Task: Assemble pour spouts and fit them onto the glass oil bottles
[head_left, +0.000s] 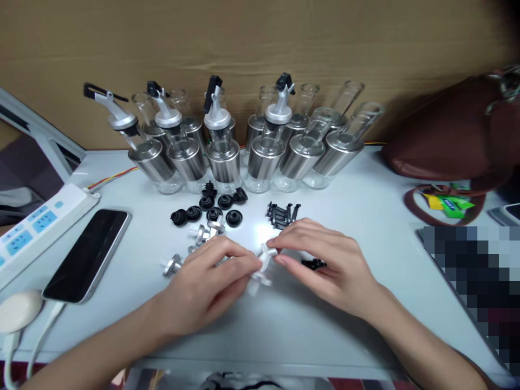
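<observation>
A silver-white pour spout (264, 265), slightly blurred, is pinched between the thumb and fingers of my left hand (217, 276). At the spout's upper end, the thumb and forefinger of my right hand (325, 260) close on its tip. More silver pour spouts (174, 264) lie on the table beside and partly behind my left hand. Black ribbed stoppers (214, 215) are grouped beyond it. Small black lever pieces (280, 214) form a pile beyond my right hand, and a few more black pieces (313, 264) show under its palm.
Glass bottles with steel sleeves (223, 162) stand along the back, several capped with spouts. On the left are a phone (87, 254), a power strip (44, 227) and a white round charger (20, 311). A brown bag (450, 130) and a pixelated flat object (475, 292) occupy the right.
</observation>
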`<state>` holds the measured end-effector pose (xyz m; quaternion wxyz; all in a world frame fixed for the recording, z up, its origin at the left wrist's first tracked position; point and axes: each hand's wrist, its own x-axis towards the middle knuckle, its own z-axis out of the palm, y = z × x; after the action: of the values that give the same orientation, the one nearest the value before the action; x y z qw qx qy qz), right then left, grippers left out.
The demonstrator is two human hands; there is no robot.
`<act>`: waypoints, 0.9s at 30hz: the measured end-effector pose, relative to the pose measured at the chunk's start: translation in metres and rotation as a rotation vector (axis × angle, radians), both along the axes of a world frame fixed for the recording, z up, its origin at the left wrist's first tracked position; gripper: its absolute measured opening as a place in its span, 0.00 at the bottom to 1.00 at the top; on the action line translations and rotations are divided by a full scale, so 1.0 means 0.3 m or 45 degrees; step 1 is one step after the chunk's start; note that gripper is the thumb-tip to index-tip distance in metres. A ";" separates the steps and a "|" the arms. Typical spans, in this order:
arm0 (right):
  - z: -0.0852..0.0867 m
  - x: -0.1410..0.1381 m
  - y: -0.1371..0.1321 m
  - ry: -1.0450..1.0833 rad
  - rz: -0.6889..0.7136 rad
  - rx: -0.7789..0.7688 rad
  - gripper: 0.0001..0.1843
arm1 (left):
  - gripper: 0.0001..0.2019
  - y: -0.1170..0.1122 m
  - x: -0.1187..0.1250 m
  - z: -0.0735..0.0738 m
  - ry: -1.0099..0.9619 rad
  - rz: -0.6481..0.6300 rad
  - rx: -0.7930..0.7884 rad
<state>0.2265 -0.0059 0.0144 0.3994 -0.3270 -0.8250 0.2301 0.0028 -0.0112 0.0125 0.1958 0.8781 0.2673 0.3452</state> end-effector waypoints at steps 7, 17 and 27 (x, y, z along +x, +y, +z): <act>0.001 -0.001 0.001 0.154 -0.011 0.075 0.09 | 0.15 0.003 0.026 0.005 0.114 -0.101 0.064; 0.035 0.100 0.053 -0.298 -0.099 -0.413 0.07 | 0.07 -0.006 0.028 0.004 0.268 -0.033 0.185; 0.016 0.151 0.065 -0.568 0.093 -0.663 0.04 | 0.09 -0.017 0.054 0.030 0.237 -0.009 -0.291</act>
<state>0.2717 0.0137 0.0193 0.1037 -0.4304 -0.8169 0.3698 0.0192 -0.0162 0.0216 0.2701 0.8792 0.3190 0.2289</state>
